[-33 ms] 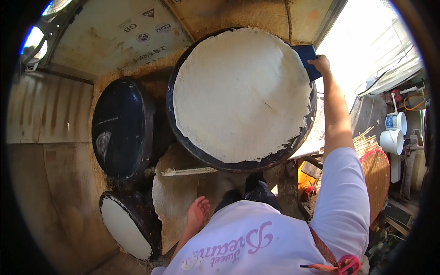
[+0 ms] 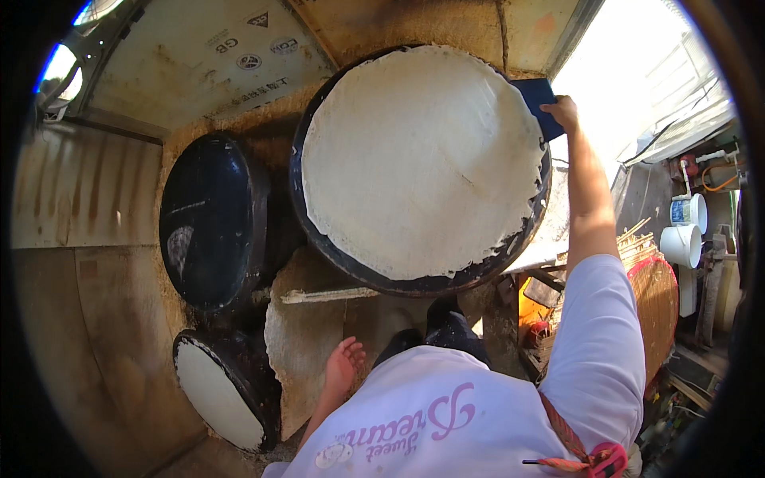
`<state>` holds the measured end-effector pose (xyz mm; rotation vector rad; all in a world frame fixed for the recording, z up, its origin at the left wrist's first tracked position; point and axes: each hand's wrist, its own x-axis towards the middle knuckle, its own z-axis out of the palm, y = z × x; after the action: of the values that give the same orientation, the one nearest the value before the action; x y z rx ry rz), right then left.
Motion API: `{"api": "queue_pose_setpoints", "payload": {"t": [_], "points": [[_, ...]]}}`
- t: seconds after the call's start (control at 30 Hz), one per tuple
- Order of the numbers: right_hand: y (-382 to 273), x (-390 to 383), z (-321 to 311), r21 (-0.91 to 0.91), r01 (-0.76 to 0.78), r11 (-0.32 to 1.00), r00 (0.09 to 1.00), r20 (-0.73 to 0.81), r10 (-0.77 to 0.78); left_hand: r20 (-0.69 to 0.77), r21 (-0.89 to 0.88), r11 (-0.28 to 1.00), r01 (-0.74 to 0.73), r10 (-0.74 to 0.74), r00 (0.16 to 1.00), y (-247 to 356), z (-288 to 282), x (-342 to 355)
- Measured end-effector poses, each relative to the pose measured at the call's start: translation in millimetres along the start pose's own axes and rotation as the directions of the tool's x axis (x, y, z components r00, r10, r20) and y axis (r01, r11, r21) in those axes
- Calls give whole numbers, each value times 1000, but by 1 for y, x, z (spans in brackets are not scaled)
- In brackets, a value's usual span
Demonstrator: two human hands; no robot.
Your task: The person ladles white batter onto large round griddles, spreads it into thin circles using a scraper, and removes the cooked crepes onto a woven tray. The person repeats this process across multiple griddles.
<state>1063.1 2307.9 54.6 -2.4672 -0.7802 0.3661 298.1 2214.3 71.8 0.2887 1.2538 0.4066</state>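
My right hand [image 2: 562,114] grips a dark blue flat plate [image 2: 532,103] at the upper right edge of a large round black pan [image 2: 360,279]. A thin white sheet with ragged edges [image 2: 414,151] covers most of the pan's face. My left hand [image 2: 347,358] hangs low by my body, below the pan, holding nothing, its fingers apart and slightly curled.
An oval black pan [image 2: 209,223] stands at left, a smaller white-coated one [image 2: 213,382] below it. A worn board [image 2: 303,342] is beside my legs. At right are a bundle of thin sticks [image 2: 653,311], white buckets [image 2: 679,245] and pipes [image 2: 717,171]. Wall panels [image 2: 88,183] surround the left side.
My right hand and the blue plate have shifted very slightly to the right. My left hand has moved up a few pixels.
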Motion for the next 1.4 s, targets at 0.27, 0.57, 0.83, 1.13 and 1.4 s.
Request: {"api": "queue_pose_setpoints", "payload": {"t": [0.27, 0.57, 0.83, 1.13, 1.4], "points": [[109, -169, -14, 313, -80, 947, 960, 281, -12, 82, 1, 1000, -11, 11, 997, -3, -33, 3], [-95, -463, 152, 92, 102, 991, 925, 357, -128, 112, -41, 998, -56, 61, 992, 2, -77, 11], [-165, -530, 85, 69, 796, 601, 521, 429, -738, 38, 232, 948, -219, 216, 976, 9, -60, 16], [-61, -423, 53, -100, 342, 934, 938, -26, -346, 791, 593, -525, -610, 523, 319, 36, 190, 30], [-61, -436, 28, 19, 793, 608, 503, 542, -673, 741, 558, -558, -614, 669, 64, 86, 255, 82]]}}
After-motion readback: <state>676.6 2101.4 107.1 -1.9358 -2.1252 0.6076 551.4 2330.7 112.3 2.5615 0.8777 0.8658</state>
